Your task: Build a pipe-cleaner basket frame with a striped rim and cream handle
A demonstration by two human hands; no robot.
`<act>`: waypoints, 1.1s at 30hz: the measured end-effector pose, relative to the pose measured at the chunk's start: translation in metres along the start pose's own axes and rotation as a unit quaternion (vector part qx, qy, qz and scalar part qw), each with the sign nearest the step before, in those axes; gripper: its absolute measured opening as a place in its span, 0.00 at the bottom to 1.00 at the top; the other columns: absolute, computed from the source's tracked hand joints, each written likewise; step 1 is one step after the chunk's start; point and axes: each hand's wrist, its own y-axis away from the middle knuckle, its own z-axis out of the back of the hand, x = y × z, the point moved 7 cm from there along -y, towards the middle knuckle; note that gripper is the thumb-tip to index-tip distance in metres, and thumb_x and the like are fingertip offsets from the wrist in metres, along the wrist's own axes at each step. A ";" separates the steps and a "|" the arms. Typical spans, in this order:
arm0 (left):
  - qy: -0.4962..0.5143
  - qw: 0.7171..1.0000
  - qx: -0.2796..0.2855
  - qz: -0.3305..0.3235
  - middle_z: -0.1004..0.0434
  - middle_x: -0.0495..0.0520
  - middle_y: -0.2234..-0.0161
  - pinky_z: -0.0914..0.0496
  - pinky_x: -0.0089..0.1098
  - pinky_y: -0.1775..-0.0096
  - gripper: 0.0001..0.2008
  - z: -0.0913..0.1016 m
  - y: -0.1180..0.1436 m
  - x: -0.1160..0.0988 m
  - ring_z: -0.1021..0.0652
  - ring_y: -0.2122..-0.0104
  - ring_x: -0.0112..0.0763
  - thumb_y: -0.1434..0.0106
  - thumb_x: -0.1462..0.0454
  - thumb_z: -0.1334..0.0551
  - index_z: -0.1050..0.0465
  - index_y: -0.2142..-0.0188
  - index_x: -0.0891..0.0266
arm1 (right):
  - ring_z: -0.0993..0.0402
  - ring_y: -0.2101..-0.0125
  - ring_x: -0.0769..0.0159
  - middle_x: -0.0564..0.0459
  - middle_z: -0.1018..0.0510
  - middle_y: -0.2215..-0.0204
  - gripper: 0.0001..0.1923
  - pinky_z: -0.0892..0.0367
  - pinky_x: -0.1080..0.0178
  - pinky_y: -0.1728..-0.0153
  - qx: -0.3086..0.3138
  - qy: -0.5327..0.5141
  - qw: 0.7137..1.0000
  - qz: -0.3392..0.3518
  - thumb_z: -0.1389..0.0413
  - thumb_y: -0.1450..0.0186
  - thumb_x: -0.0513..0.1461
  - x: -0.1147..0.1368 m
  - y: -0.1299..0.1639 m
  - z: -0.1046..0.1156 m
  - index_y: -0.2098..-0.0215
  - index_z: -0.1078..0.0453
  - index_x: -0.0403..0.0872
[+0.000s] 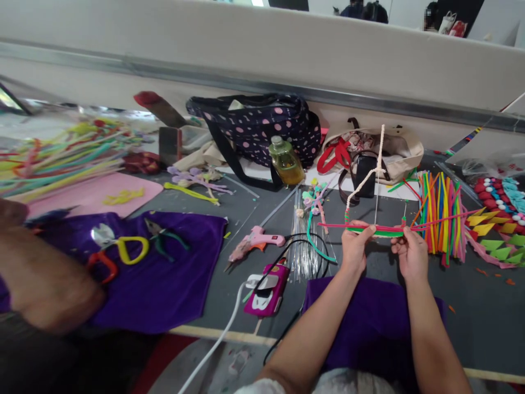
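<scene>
Both hands pinch a thin bar of green and pink strips (385, 232) above the dark table. My left hand (356, 243) grips its left part with thumb and fingers closed. Near the other end my right hand (411, 253) holds it the same way. Pink strip ends stick out past both hands. From the bar rises a cream cord-wrapped frame (367, 180), with coloured wrapping low on its left side. Right of my right hand lies a mat of many-coloured strips (441, 219). A purple cloth (365, 323) lies under my forearms.
A pink glue gun (258, 241), a magenta pouch (270, 293) and cables lie to the left. Beyond them are scissors (118, 246) and green-handled pliers (166, 238) on another purple cloth. A bottle (285, 161) stands behind. Another person's arm (45, 268) reaches in at left.
</scene>
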 end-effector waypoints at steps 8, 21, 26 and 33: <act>-0.024 0.999 -0.013 -0.038 0.25 0.49 0.77 0.32 0.27 0.72 0.14 0.003 0.000 0.001 0.26 0.78 0.26 0.56 0.63 0.28 0.32 0.73 0.64 | 0.33 0.82 0.72 0.59 0.31 0.84 0.15 0.39 0.71 0.87 -0.006 -0.008 1.000 0.001 0.36 0.48 0.46 -0.003 -0.002 0.000 0.73 0.30 0.43; -0.139 0.981 -0.022 -0.131 0.27 0.47 0.79 0.34 0.26 0.72 0.10 -0.004 0.009 -0.011 0.27 0.77 0.26 0.52 0.62 0.30 0.30 0.76 0.63 | 0.36 0.86 0.75 0.58 0.29 0.83 0.17 0.41 0.71 0.87 -0.026 0.093 0.995 0.038 0.34 0.51 0.46 -0.004 -0.002 -0.001 0.71 0.28 0.42; -0.127 0.983 -0.007 -0.131 0.26 0.48 0.77 0.33 0.26 0.71 0.09 -0.006 0.008 -0.011 0.26 0.76 0.26 0.52 0.62 0.31 0.29 0.75 0.63 | 0.35 0.82 0.74 0.58 0.31 0.81 0.16 0.40 0.71 0.86 0.019 0.052 0.998 -0.016 0.34 0.51 0.46 -0.010 -0.004 -0.005 0.71 0.29 0.44; -0.096 0.991 0.003 -0.095 0.27 0.47 0.78 0.32 0.26 0.71 0.10 -0.005 0.004 -0.004 0.26 0.77 0.25 0.54 0.63 0.30 0.30 0.76 0.64 | 0.38 0.82 0.74 0.59 0.32 0.82 0.13 0.42 0.72 0.86 0.062 0.057 0.995 -0.059 0.34 0.51 0.43 -0.021 0.000 -0.016 0.72 0.29 0.45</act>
